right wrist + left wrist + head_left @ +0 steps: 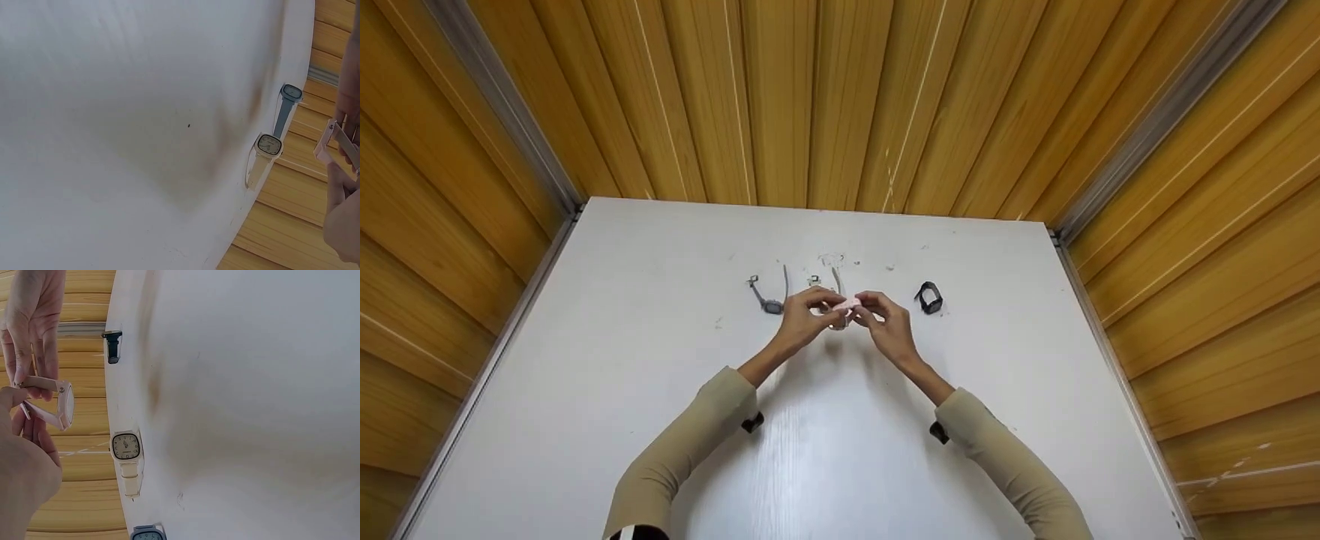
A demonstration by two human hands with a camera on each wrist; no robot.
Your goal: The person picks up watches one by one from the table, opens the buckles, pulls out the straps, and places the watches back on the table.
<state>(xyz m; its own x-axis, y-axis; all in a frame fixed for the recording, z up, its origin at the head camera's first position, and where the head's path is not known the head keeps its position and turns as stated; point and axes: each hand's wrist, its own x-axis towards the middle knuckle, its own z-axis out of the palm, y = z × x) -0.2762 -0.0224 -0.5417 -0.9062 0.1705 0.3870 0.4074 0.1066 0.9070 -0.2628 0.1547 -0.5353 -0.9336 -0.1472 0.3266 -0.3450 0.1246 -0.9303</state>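
Both hands hold a pink wristwatch (pixel 66 405) above the table, with its strap bent round into a loop. My left hand (pixel 802 321) pinches the strap from the left. Opposite it, my right hand (pixel 891 330) grips the strap from the right, near where the ends meet. In the left wrist view the watch face hangs clear of the fingers, while the strap ends are partly covered by fingertips. Behind the hands stands a cream watch (pixel 126 446) with a squarish dial. A blue-grey watch (pixel 772 306) lies just left of it.
A black watch (pixel 931 298) lies to the right of the hands. The white table (pixel 810 465) meets wood-patterned walls (pixel 780 105) at the back and sides, with metal rails (pixel 1155 97) at the corners. Small marks are scattered on the tabletop.
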